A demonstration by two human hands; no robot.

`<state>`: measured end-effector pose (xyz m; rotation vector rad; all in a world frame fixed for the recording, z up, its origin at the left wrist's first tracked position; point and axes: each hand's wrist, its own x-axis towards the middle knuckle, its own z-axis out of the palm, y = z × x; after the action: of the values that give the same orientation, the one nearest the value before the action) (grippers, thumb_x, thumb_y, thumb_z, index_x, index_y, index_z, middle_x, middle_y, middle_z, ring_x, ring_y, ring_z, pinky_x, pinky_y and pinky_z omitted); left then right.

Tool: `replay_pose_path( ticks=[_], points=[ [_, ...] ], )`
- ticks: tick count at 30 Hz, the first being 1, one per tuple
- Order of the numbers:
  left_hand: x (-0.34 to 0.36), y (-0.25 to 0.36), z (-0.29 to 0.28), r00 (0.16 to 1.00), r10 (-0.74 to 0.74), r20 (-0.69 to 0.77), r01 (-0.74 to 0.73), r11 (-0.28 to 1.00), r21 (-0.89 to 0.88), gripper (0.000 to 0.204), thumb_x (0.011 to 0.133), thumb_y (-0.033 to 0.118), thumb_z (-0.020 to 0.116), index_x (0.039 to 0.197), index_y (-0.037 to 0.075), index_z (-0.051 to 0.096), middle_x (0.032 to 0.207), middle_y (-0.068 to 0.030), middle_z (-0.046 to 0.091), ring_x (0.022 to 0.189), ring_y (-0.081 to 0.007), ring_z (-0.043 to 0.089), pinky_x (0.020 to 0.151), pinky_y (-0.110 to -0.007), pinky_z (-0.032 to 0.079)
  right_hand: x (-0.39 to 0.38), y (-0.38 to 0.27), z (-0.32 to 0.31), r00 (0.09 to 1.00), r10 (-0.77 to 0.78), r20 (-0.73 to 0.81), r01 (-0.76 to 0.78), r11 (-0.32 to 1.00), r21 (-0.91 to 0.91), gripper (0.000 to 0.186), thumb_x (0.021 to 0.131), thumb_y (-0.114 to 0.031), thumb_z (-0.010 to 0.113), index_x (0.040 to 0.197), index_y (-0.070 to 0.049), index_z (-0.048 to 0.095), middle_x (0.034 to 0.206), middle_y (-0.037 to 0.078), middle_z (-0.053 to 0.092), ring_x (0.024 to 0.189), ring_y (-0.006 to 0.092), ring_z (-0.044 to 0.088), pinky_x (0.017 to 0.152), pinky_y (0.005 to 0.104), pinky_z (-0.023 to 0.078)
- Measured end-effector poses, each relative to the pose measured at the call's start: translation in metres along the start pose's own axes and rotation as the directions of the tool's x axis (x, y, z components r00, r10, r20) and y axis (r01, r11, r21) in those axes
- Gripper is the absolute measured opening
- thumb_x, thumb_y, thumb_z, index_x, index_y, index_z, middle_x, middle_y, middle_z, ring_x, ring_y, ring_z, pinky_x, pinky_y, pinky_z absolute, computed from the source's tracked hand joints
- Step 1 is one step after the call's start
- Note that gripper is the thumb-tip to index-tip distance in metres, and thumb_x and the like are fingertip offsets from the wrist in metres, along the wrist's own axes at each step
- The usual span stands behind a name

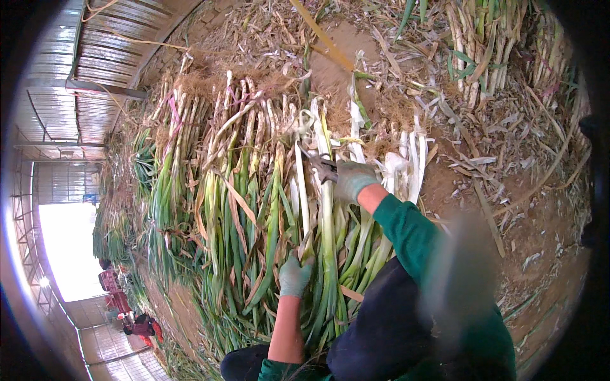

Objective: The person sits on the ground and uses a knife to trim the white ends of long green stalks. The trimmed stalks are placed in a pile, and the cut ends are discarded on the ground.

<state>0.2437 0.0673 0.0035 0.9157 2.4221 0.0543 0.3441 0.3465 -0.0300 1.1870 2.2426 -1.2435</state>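
Note:
My left hand (295,276), in a pale green glove, is closed around the leafy part of a long green onion (301,190). The white shank of that onion points away from me. My gloved right hand (353,181) grips a dark metal gun-shaped tool (324,169), whose narrow end points left toward the onion's root end. Unpeeled green onions (232,197) with dry leaves lie in a thick row under and left of my left hand. Cleaner white-stemmed onions (415,165) lie just right of my right hand.
Peeled skins and dry leaves (483,162) litter the dirt floor at right. Upright-looking onion bundles (483,51) lie at the far right. A yellow strap or hose (324,35) runs at the top. Another person (143,327) is at the far left, near a bright doorway. A blurred shape (467,273) covers part of my right arm.

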Motion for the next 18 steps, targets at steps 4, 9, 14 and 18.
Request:
replay_pose_path(
  ticks=[4,9,14,18],
  points=[
    [-0.018,0.006,-0.007,0.996,-0.042,0.077,0.043,0.999,-0.017,0.057,0.083,0.042,0.063,0.122,0.001,0.053,0.099,-0.0262,0.064,0.094,-0.0431,0.061,0.080,-0.046,0.048,0.012,-0.010,-0.013,0.999,0.037,0.011,-0.037,0.999,0.014,0.061,0.077,-0.022,0.054,0.133,0.000,0.043,0.129,0.019,0.055,0.118,0.0298,0.054,0.099,0.0418,0.042],
    [-0.053,0.007,-0.001,0.996,0.007,0.087,-0.008,1.000,0.016,0.052,0.084,0.039,0.063,0.119,0.002,0.055,0.101,-0.0221,0.065,0.092,-0.0408,0.062,0.079,-0.045,0.049,0.016,-0.018,-0.007,0.999,0.001,0.044,-0.001,1.000,0.003,0.056,0.078,-0.025,0.055,0.128,-0.002,0.048,0.119,0.017,0.061,0.110,0.0317,0.060,0.093,0.0404,0.048],
    [-0.066,0.023,0.008,0.996,-0.025,0.080,0.018,0.996,0.086,0.042,0.081,0.037,0.067,0.108,0.008,0.054,0.086,-0.0198,0.066,0.081,-0.0394,0.064,0.069,-0.046,0.049,0.030,-0.015,-0.003,0.983,0.038,-0.179,-0.042,0.999,-0.021,0.044,0.084,-0.040,0.054,0.111,-0.006,0.063,0.109,0.016,0.066,0.101,0.0290,0.064,0.086,0.0402,0.050],
    [-0.062,0.036,0.008,0.996,-0.043,0.080,0.030,0.988,0.154,0.040,0.079,0.031,0.068,0.107,0.007,0.054,0.085,-0.0194,0.066,0.080,-0.0383,0.064,0.069,-0.046,0.050,0.031,-0.008,-0.005,0.988,0.054,-0.147,-0.055,0.998,-0.003,0.047,0.085,-0.040,0.051,0.112,-0.003,0.060,0.108,0.015,0.066,0.101,0.0299,0.064,0.086,0.0420,0.050]
  ],
)
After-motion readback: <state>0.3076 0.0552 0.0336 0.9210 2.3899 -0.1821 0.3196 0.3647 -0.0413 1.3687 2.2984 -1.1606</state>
